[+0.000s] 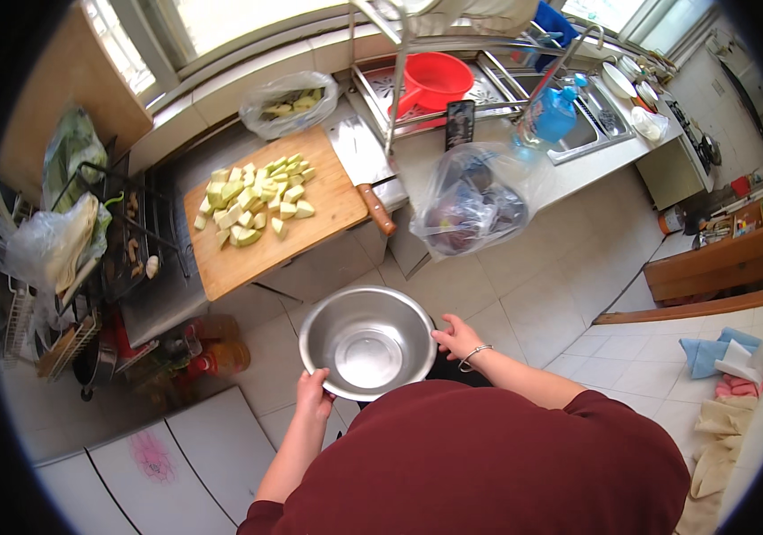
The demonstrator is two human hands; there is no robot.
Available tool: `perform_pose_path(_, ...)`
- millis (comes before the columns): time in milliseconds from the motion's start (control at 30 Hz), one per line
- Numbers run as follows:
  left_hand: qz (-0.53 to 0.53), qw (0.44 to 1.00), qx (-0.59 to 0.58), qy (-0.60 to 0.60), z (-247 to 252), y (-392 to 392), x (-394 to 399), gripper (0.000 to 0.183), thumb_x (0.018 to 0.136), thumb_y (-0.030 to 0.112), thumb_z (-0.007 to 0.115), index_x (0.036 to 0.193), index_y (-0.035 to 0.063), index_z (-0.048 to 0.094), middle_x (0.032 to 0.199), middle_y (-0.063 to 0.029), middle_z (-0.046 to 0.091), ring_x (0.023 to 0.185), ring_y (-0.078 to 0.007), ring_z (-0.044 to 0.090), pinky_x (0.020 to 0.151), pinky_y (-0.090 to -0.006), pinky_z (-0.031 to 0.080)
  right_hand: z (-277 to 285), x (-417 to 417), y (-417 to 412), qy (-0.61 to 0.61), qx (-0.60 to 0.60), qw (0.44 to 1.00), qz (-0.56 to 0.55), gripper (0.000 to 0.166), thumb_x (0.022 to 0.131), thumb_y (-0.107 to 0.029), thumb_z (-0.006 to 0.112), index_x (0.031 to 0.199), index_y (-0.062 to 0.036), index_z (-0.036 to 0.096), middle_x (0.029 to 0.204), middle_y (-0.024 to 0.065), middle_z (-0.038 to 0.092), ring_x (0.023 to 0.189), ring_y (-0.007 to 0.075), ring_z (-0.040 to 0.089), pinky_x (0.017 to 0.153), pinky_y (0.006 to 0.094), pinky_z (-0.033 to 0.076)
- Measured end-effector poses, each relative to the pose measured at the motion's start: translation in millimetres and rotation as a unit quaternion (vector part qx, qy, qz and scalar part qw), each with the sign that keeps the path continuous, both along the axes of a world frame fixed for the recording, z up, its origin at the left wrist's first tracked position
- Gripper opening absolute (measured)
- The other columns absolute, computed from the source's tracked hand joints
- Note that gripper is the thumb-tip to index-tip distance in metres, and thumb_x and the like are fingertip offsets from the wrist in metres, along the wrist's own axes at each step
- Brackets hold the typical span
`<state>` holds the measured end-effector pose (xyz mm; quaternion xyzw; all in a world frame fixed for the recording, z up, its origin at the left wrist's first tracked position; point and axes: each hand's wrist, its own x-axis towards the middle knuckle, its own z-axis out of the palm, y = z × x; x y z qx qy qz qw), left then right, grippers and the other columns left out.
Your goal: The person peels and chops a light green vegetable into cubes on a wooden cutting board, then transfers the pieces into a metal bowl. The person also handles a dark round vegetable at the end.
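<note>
An empty stainless steel basin is in front of my body, above the tiled floor. My left hand grips its near-left rim, thumb over the edge. At the right side of the rim is my right hand, fingers apart and fingertips at or close to the metal; whether they press on it is unclear. Beyond the basin, a wooden cutting board carries a pile of pale green-skinned vegetable chunks. A cleaver with a wooden handle lies along the board's right side.
A plastic bag of dark round produce sits at the counter's edge. Behind it are a phone, a red plastic dipper and a blue-liquid bottle near the sink. Another bag holds peelings. Oil bottles stand below left.
</note>
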<state>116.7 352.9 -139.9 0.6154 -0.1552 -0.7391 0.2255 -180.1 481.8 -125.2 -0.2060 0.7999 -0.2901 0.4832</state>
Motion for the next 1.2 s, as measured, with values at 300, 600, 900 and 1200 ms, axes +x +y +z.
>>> perform_pose_path(300,-0.161,0.980,0.092,0.068,-53,70,-201,0.027,0.084,0.004,0.061,0.105,0.0115,0.048,0.090,-0.0059,0.058,0.070,-0.0205,0.060,0.052,-0.0335,0.049,-68,-149,132,-0.161,-0.039,0.925,-0.343,0.076,0.078,-0.008,0.071,0.142,0.0027,0.031,0.116,0.0203,0.059,0.093,0.0291,0.062,0.075,0.0419,0.053)
perform_pose_path(600,-0.478,0.859,0.016,0.181,36,158,-474,0.031,0.092,0.038,0.065,0.096,0.0101,0.052,0.075,0.0002,0.055,0.062,-0.0116,0.057,0.061,-0.0272,0.052,25,-354,323,-0.044,-0.253,0.828,-0.499,0.042,0.080,-0.001,0.058,0.122,-0.0008,0.051,0.107,0.0131,0.062,0.095,0.0254,0.062,0.083,0.0383,0.052)
perform_pose_path(900,-0.455,0.844,-0.218,0.184,125,92,-635,0.038,0.087,0.040,0.070,0.098,0.0107,0.049,0.083,-0.0009,0.050,0.074,-0.0095,0.048,0.057,-0.0280,0.040,92,-500,301,-0.026,-0.368,0.843,-0.392,0.039,0.086,-0.005,0.057,0.124,0.0001,0.051,0.108,0.0121,0.064,0.095,0.0220,0.063,0.083,0.0340,0.052)
perform_pose_path(1200,-0.420,0.844,-0.178,0.283,136,23,-736,0.017,0.084,0.018,0.064,0.097,0.0083,0.058,0.074,-0.0007,0.057,0.051,-0.0089,0.048,0.042,-0.0252,0.033,139,-668,190,0.058,-0.311,0.920,-0.231,0.038,0.089,-0.005,0.058,0.125,0.0033,0.054,0.107,0.0087,0.065,0.094,0.0156,0.062,0.083,0.0279,0.050)
